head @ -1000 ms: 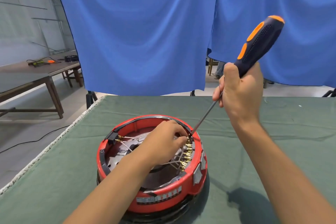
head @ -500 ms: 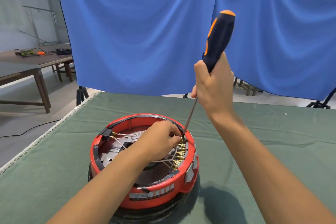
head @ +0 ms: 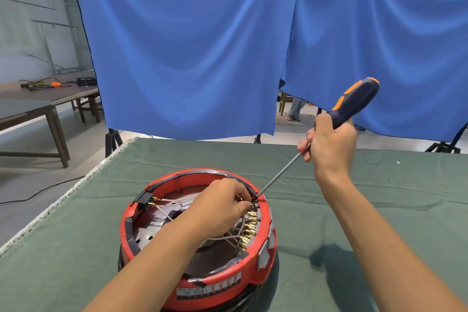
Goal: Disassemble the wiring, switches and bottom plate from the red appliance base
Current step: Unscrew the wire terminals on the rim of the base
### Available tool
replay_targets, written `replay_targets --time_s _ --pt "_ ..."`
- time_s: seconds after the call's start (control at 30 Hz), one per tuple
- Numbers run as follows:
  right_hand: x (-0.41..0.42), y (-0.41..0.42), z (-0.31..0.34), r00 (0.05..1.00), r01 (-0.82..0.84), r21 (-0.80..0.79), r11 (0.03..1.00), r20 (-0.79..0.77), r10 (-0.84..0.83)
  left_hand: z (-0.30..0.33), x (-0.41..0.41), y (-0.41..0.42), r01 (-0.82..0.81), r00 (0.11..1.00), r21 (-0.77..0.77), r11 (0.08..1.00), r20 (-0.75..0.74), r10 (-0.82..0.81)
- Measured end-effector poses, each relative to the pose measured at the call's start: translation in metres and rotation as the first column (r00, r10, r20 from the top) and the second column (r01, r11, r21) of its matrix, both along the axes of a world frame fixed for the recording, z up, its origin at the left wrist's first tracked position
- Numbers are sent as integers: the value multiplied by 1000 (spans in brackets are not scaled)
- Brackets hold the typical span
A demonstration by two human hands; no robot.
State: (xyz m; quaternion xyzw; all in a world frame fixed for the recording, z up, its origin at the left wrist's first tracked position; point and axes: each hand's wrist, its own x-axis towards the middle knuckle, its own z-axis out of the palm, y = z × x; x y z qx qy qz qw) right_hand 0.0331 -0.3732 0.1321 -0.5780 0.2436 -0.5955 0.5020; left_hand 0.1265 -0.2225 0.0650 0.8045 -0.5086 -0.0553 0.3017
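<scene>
Red base (head: 202,284) sits on the green cloth (head: 354,210) right before you. Your left hand (head: 220,208) reaches inside it and pinches at the top brass terminal (head: 252,206) by the far-right rim. Your right hand (head: 329,144) is wrapped around the screwdriver (head: 354,102); its shaft slants down-left, tip at that terminal, just beyond your left fingertips.

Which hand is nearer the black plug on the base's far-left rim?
Left. The left hand works inside the base, right of the plug. The right hand is raised beyond the rim, gripping the screwdriver.
</scene>
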Motion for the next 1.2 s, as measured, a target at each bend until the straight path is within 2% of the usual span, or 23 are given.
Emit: replay_targets --time_s 0.07,0.23,0.33,0.63,0.83,0.97,1.07,1.2 --pt "-1 3 1 1000 -16 -43 999 8 16 -1 0 -1 3 1000 -2 1000 1 -3" --pt "9 30 19 995 -88 -300 950 -81 67 -2 1 0 11 1000 -15 1000 6 -11" --pt "17 41 23 988 -124 -364 923 -136 78 -1 0 0 10 1000 -18 1000 3 -10" --pt "23 4 16 984 12 -181 983 -173 -44 0 -3 1 -6 998 9 1000 -58 7" --pt "17 -15 -4 992 65 63 996 -108 -58 2 -4 2 -1 996 23 1000 -92 3" --pt "6 -19 -15 998 60 160 985 -28 -56 3 -4 2 -37 996 16 999 -84 38" --pt "1 -14 -15 999 33 148 988 27 -37 3 -2 3 -89 990 -50 995 -112 83" --pt "2 2 -3 1000 -22 -37 999 19 23 3 1 3 -248 967 -104 963 -82 240"
